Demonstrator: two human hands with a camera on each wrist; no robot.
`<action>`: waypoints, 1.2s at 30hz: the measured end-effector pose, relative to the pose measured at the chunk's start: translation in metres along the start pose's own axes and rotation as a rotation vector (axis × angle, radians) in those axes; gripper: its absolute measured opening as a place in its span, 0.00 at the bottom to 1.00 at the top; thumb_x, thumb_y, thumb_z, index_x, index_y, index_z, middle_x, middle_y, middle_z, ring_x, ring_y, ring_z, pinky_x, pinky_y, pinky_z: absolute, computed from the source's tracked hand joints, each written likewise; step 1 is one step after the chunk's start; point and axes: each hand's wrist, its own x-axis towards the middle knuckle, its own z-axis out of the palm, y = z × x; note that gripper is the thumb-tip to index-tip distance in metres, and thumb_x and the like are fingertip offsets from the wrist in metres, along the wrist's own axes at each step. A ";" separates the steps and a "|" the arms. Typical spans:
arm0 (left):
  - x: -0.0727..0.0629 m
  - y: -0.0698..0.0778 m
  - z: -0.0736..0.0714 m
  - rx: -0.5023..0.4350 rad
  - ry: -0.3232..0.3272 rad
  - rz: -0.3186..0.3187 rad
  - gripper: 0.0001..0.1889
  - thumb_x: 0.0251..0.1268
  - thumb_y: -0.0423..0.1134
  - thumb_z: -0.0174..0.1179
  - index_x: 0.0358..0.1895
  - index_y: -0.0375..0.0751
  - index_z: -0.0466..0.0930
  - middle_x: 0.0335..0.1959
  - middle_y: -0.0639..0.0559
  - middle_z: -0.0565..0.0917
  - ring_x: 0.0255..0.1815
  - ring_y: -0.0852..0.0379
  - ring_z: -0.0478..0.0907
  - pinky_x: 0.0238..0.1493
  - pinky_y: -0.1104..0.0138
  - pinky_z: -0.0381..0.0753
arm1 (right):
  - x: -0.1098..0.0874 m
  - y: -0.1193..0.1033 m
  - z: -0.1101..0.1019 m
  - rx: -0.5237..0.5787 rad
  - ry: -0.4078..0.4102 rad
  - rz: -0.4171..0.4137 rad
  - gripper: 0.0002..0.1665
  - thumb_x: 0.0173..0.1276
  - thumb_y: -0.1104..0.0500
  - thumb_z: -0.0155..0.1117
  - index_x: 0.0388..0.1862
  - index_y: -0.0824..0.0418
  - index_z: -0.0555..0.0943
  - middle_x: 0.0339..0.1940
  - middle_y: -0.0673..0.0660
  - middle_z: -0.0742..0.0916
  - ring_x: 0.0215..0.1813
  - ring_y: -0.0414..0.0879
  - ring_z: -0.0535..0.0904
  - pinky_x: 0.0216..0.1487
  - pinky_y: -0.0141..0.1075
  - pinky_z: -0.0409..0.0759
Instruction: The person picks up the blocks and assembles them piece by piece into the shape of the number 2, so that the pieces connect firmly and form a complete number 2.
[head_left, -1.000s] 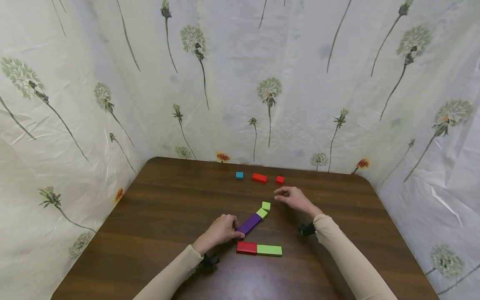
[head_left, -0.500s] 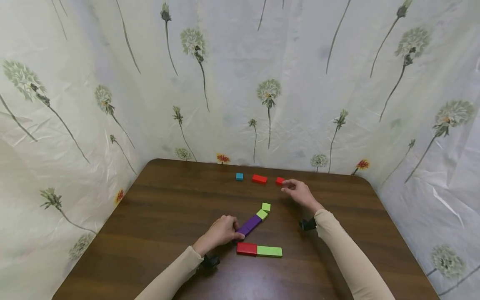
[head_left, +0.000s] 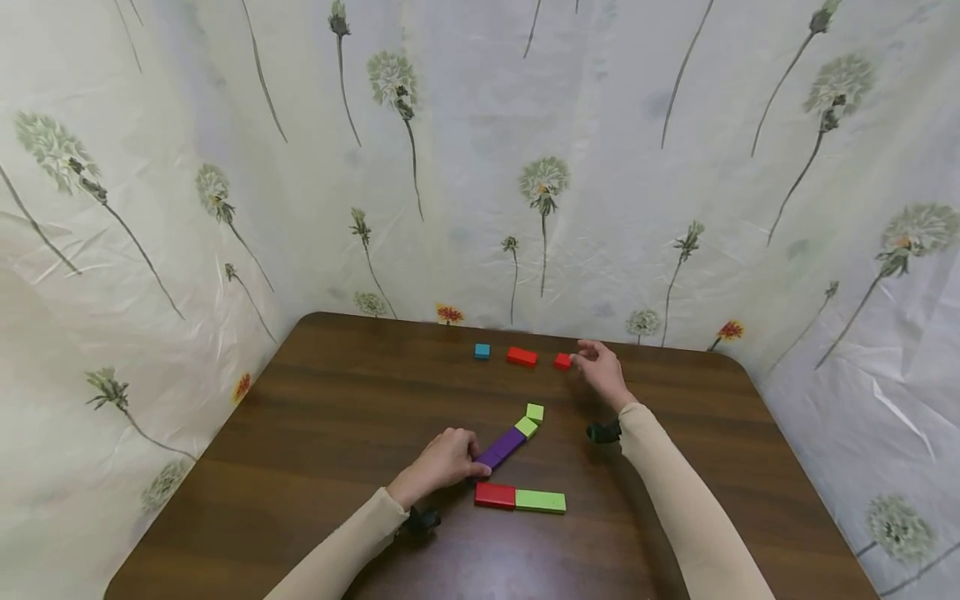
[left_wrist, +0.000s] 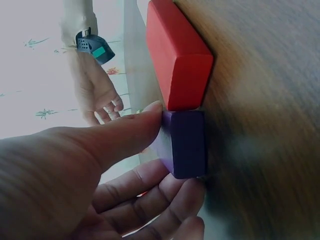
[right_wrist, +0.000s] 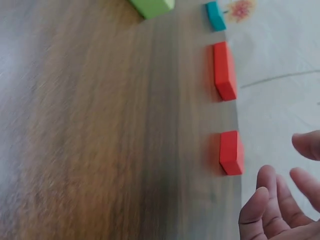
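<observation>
My left hand (head_left: 444, 458) pinches the near end of a row of purple blocks (head_left: 502, 448). In the left wrist view, thumb and fingers lie on opposite sides of the purple block (left_wrist: 187, 145). Two lime cubes (head_left: 527, 427) continue the row, the farther one turned askew. A red block (head_left: 495, 496) and a long lime block (head_left: 540, 501) lie end to end just in front. My right hand (head_left: 600, 368) is beside a small red block (head_left: 562, 361) at the back. In the right wrist view its fingers are spread and apart from that small red block (right_wrist: 231, 153).
Along the back of the brown table (head_left: 360, 375), a blue block (head_left: 482, 352) and a longer red block (head_left: 522, 357) lie left of the small red one. A flowered curtain (head_left: 465, 167) hangs just behind the table's far edge.
My right hand has moved away from me, from near the lime cubes to beside the small red block, and its fingers have spread. My left hand has stayed on the purple row.
</observation>
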 end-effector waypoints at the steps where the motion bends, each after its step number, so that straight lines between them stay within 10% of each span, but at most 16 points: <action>1: 0.000 0.000 0.000 0.000 -0.002 -0.001 0.15 0.51 0.47 0.73 0.31 0.40 0.81 0.21 0.57 0.77 0.19 0.63 0.68 0.21 0.71 0.66 | 0.001 -0.001 0.000 0.012 0.001 0.017 0.26 0.73 0.52 0.57 0.67 0.59 0.69 0.57 0.64 0.78 0.52 0.59 0.79 0.40 0.38 0.77; 18: -0.001 0.002 -0.002 0.011 -0.009 0.003 0.15 0.52 0.47 0.73 0.31 0.40 0.81 0.22 0.57 0.77 0.20 0.63 0.67 0.22 0.71 0.65 | 0.009 0.004 0.012 0.204 -0.026 0.204 0.28 0.75 0.55 0.52 0.70 0.63 0.66 0.63 0.67 0.76 0.58 0.59 0.76 0.43 0.37 0.79; 36: 0.000 0.003 -0.001 0.009 -0.012 -0.004 0.14 0.52 0.47 0.73 0.30 0.41 0.81 0.21 0.58 0.77 0.19 0.63 0.67 0.21 0.72 0.65 | 0.014 0.010 0.021 0.048 0.007 0.117 0.25 0.74 0.58 0.54 0.67 0.66 0.71 0.54 0.68 0.80 0.49 0.61 0.79 0.33 0.32 0.75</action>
